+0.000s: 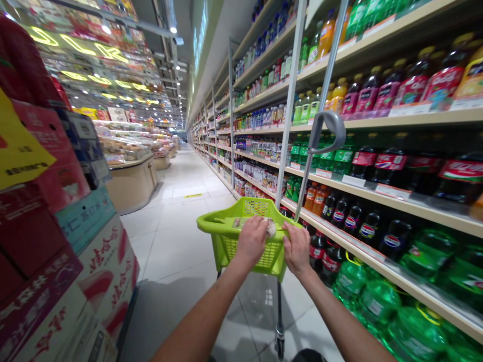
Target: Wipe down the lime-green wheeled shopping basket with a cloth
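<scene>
A lime-green plastic basket cart (226, 240) stands on the tiled aisle floor in front of me. My left hand (252, 240) is closed on the cart's near rim and also clutches a small whitish wad (270, 229) I cannot name. My right hand (298, 247) grips the same rim just to the right. The cart's grey pull handle (327, 131) rises on two metal bars above my hands.
Long shelves of soft-drink bottles (377, 166) run along the right, close to the cart. Stacked red and white cartons (56, 251) crowd the left. The tiled aisle (181, 201) stretches ahead past a curved counter (132, 181).
</scene>
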`<state>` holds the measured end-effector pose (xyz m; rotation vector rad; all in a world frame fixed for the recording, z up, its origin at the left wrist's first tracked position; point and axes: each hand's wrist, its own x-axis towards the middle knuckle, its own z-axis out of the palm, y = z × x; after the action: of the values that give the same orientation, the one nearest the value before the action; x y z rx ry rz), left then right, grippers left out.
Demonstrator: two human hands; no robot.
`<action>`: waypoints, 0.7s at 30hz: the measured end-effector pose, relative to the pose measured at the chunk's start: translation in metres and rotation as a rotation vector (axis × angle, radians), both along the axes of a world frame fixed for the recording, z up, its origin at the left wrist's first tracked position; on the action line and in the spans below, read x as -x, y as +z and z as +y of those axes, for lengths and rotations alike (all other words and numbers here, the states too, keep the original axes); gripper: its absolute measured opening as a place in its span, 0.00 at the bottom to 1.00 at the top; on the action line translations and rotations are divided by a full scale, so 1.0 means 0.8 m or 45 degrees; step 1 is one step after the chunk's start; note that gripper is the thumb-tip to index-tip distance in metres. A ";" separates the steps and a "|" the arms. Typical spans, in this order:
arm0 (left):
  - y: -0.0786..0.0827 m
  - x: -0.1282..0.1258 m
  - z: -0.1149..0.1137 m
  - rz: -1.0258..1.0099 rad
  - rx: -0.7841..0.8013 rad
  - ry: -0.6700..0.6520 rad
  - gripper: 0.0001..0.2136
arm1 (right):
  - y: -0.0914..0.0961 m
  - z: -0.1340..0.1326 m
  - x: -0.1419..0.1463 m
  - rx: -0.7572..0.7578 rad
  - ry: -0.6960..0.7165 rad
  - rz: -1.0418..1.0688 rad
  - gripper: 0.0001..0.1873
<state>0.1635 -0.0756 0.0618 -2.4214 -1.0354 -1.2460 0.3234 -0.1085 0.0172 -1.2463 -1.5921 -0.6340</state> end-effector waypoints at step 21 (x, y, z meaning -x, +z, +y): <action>-0.033 0.061 0.020 -0.075 -0.345 -0.021 0.16 | 0.001 -0.005 -0.007 0.066 -0.031 -0.041 0.19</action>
<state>0.1149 -0.0598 0.0354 -2.2041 -0.8027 -1.3720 0.3294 -0.1125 0.0178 -1.3016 -1.6314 -0.6345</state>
